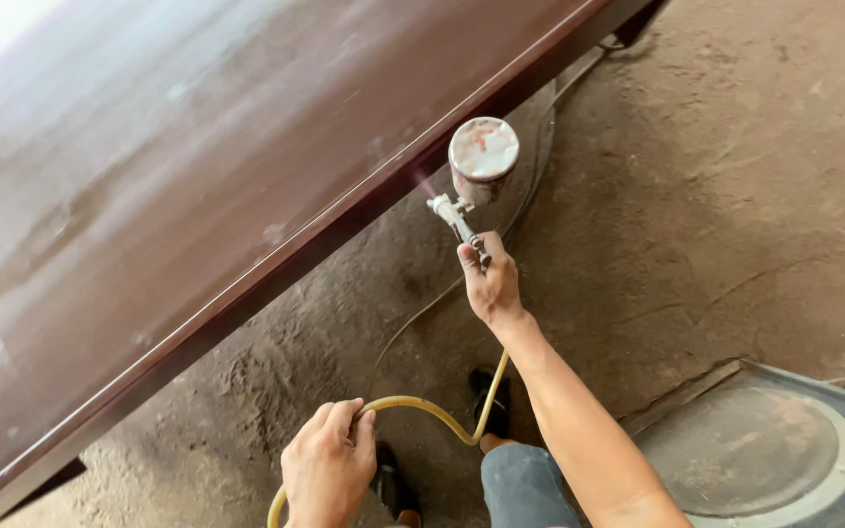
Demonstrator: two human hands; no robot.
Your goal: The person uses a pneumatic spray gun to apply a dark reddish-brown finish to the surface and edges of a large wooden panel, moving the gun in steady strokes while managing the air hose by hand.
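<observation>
My right hand (489, 284) grips a metal spray gun (460, 217) with a round paint cup (483, 154) on top. Its nozzle points at the edge of a large glossy dark red-brown panel (198, 176), and a faint mist shows at the tip. A yellow air hose (422, 407) runs from the gun down under my right forearm and curves left. My left hand (327, 467) is closed around that hose low in the view, well below the panel's edge.
The ground (716, 196) is bare brown dirt. A thin dark cable (530, 186) trails along it under the panel's edge. A grey metal sheet with a round raised shape (765, 450) lies at the lower right. My dark shoes (493, 399) and jeans-covered knee (525, 484) show below.
</observation>
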